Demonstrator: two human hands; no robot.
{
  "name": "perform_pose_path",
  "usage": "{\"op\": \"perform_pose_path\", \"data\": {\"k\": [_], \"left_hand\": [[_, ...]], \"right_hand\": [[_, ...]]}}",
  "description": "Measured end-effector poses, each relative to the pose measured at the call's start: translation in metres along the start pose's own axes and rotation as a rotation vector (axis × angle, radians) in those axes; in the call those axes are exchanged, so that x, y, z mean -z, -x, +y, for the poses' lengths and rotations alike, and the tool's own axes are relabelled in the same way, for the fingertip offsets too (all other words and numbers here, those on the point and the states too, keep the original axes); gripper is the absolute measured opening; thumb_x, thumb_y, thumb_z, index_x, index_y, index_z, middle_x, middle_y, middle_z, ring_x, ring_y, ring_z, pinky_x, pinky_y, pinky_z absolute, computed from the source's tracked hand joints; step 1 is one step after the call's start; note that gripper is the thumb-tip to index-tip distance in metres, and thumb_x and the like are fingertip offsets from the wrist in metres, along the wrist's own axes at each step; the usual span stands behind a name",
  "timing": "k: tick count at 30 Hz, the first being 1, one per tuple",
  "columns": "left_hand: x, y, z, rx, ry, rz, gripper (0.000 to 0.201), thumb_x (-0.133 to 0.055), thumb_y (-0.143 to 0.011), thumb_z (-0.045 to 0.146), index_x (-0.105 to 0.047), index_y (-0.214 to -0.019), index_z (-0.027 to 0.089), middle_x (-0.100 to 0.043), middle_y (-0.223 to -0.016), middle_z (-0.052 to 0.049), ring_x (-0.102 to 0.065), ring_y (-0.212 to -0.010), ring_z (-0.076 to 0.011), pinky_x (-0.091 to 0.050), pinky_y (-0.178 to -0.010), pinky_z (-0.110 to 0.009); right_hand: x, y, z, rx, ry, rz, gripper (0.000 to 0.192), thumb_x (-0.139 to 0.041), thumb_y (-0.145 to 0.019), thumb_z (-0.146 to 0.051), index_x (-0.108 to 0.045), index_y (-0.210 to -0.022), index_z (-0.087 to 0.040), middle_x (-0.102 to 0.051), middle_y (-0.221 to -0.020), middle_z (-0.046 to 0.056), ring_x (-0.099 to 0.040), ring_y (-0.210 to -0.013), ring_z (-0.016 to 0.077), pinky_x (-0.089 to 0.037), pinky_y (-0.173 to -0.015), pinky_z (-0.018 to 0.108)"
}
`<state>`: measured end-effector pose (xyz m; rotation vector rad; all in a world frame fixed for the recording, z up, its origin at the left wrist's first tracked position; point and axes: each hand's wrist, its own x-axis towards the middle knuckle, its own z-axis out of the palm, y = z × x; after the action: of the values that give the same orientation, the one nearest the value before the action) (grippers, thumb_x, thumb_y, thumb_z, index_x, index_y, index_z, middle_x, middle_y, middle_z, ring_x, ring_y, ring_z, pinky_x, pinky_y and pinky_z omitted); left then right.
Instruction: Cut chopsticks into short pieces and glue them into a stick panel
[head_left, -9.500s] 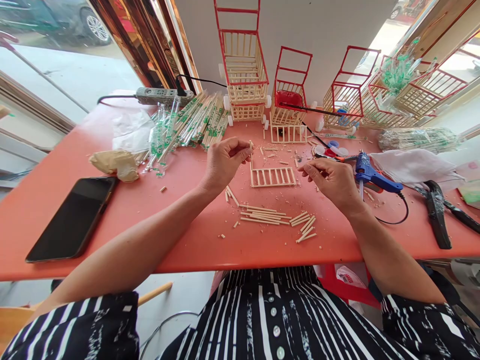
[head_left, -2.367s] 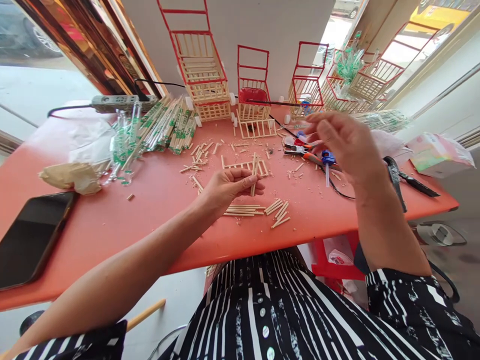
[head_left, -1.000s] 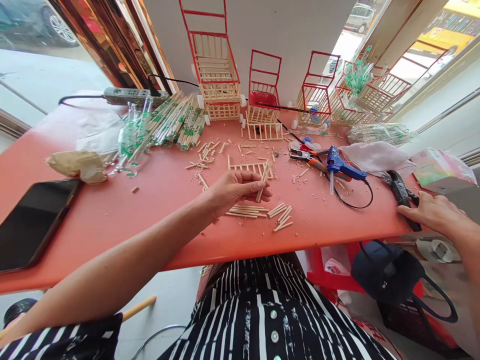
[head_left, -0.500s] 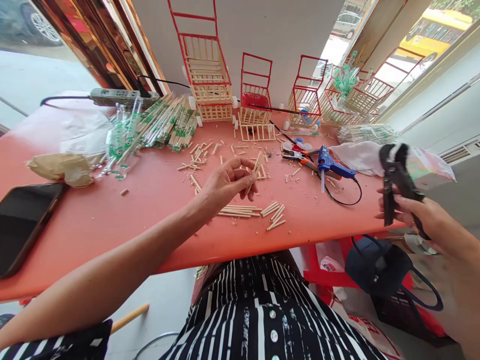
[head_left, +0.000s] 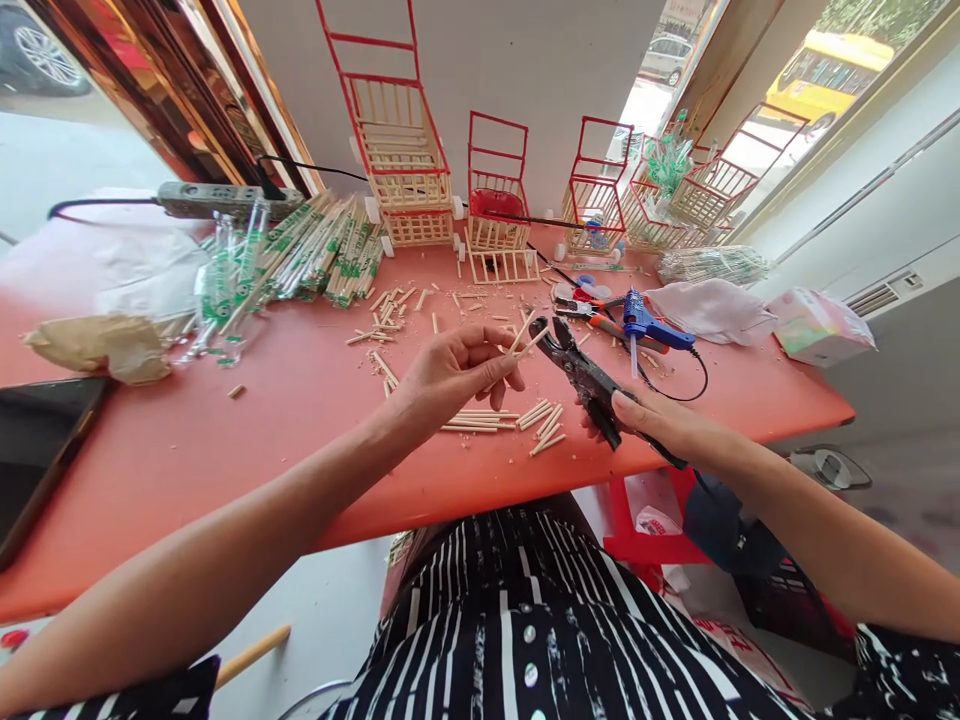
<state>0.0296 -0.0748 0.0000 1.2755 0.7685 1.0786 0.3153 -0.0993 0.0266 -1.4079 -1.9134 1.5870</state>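
Above the middle of the table, my left hand (head_left: 474, 366) pinches thin wooden sticks (head_left: 528, 337) between thumb and fingers, their ends pointing up and to the right. From the right, my right hand (head_left: 630, 412) grips a black hand cutter (head_left: 583, 372) by its handles. The cutter's jaws are parted and close to the stick ends; whether they touch I cannot tell. Below my left hand lies a row of longer cut sticks (head_left: 480, 421), with shorter pieces (head_left: 547, 425) beside it. More short pieces (head_left: 388, 310) are scattered behind.
Small stick carts (head_left: 501, 235) with red frames stand along the wall. A blue glue gun (head_left: 654, 322) and pliers (head_left: 581, 309) lie to the right. At left are wrapped chopsticks (head_left: 330, 240), a brown crumpled wrapper (head_left: 97, 345), a phone (head_left: 41, 450) and a power strip (head_left: 225, 198).
My right hand has brought the cutter in from the far right to beside my left hand. The sticks in my left hand now tilt further right, two ends spread apart. The view has shifted slightly.
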Motion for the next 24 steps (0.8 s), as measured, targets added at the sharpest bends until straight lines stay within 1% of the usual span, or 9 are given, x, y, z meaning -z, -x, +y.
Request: {"op": "perform_pose_path", "data": {"k": [4, 9, 12, 15, 17, 21, 24], "left_hand": [[0.0, 0.002, 0.004, 0.012, -0.007, 0.01, 0.027, -0.084, -0.084, 0.029, -0.073, -0.102, 0.013, -0.079, -0.074, -0.005, -0.062, -0.049, -0.0091, -0.044, -0.05, -0.022], [0.0, 0.002, 0.002, 0.039, 0.011, 0.002, 0.029, -0.085, -0.083, 0.031, -0.075, -0.103, 0.013, -0.079, -0.074, -0.006, -0.064, -0.049, -0.0103, -0.046, -0.049, -0.022], [0.001, 0.002, 0.001, 0.075, 0.023, 0.005, 0.033, -0.085, -0.084, 0.034, -0.074, -0.106, 0.012, -0.08, -0.076, -0.007, -0.067, -0.051, -0.0119, -0.048, -0.05, -0.023], [0.002, 0.002, -0.001, 0.096, 0.015, 0.015, 0.033, -0.085, -0.085, 0.034, -0.072, -0.107, 0.013, -0.081, -0.077, -0.008, -0.066, -0.049, -0.0113, -0.046, -0.049, -0.022], [0.003, 0.002, -0.002, 0.103, 0.011, 0.017, 0.03, -0.084, -0.087, 0.032, -0.07, -0.105, 0.013, -0.081, -0.078, -0.008, -0.065, -0.047, -0.0101, -0.044, -0.047, -0.022], [0.004, 0.002, -0.003, 0.125, 0.028, 0.009, 0.024, -0.081, -0.09, 0.031, -0.066, -0.1, 0.015, -0.081, -0.078, -0.008, -0.064, -0.046, -0.0085, -0.043, -0.047, -0.02], [0.002, 0.002, -0.002, 0.137, 0.041, 0.016, 0.027, -0.082, -0.089, 0.032, -0.062, -0.098, 0.016, -0.081, -0.078, -0.008, -0.065, -0.046, -0.0092, -0.043, -0.047, -0.02]], "right_hand": [[-0.002, -0.006, -0.015, 0.009, 0.096, 0.045, 0.086, -0.051, -0.083, -0.095, -0.064, -0.117, -0.017, -0.07, -0.097, 0.011, -0.067, -0.086, 0.0224, -0.056, -0.072, 0.034], [-0.005, -0.009, -0.024, 0.037, 0.132, 0.078, 0.09, -0.049, -0.083, -0.096, -0.064, -0.121, -0.016, -0.064, -0.084, 0.006, -0.062, -0.073, 0.0182, -0.052, -0.063, 0.03], [-0.007, -0.011, -0.021, 0.047, 0.136, 0.082, 0.09, -0.048, -0.085, -0.095, -0.064, -0.12, -0.014, -0.063, -0.083, 0.005, -0.061, -0.07, 0.017, -0.052, -0.061, 0.03], [-0.009, -0.014, -0.015, 0.056, 0.133, 0.083, 0.085, -0.049, -0.085, -0.095, -0.065, -0.109, -0.015, -0.063, -0.081, 0.006, -0.061, -0.067, 0.0165, -0.051, -0.058, 0.03], [-0.01, -0.015, -0.011, 0.058, 0.12, 0.091, 0.082, -0.049, -0.085, -0.094, -0.064, -0.105, -0.016, -0.062, -0.08, 0.005, -0.059, -0.064, 0.0156, -0.05, -0.055, 0.029], [-0.011, -0.016, -0.006, 0.067, 0.113, 0.114, 0.078, -0.05, -0.089, -0.09, -0.062, -0.108, -0.016, -0.057, -0.077, 0.001, -0.055, -0.058, 0.0129, -0.045, -0.051, 0.027], [-0.013, -0.016, -0.005, 0.073, 0.134, 0.132, 0.071, -0.049, -0.091, -0.088, -0.059, -0.099, -0.018, -0.055, -0.075, 0.0, -0.053, -0.057, 0.0117, -0.042, -0.051, 0.026]]}}
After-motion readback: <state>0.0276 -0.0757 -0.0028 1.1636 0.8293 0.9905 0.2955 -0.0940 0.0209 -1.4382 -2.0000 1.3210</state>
